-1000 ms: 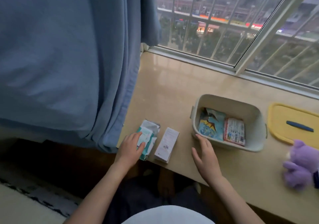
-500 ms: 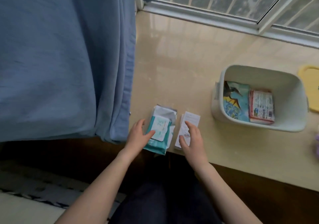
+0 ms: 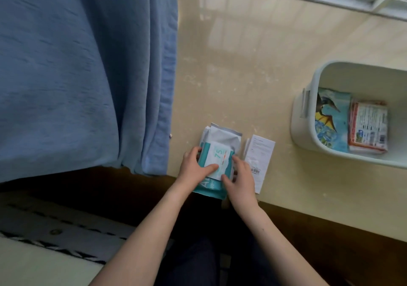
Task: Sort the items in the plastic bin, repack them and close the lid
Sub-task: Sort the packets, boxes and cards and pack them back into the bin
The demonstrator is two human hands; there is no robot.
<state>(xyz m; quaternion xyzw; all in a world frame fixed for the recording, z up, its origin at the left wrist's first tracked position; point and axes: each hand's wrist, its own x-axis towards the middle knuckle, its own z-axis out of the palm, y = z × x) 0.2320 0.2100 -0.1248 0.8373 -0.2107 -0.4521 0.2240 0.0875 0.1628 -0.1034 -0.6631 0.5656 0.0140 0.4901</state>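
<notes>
Beige and glossy, the counter (image 3: 242, 69) runs under a window frame, a blue curtain (image 3: 88, 65) hanging at its left end. Both hands meet at its near edge on a teal wipes pack (image 3: 217, 164): the left hand (image 3: 193, 168) clasps the pack's left side with its thumb laid across the white label, and the right hand (image 3: 240, 179) curls its fingers (image 3: 236, 161) against the right side. Just right of the pack lies a white box (image 3: 261, 153). Farther right stands the plastic bin (image 3: 308, 131), open, holding a dinosaur-print packet (image 3: 332, 120) beside a red-edged packet (image 3: 369, 129).
</notes>
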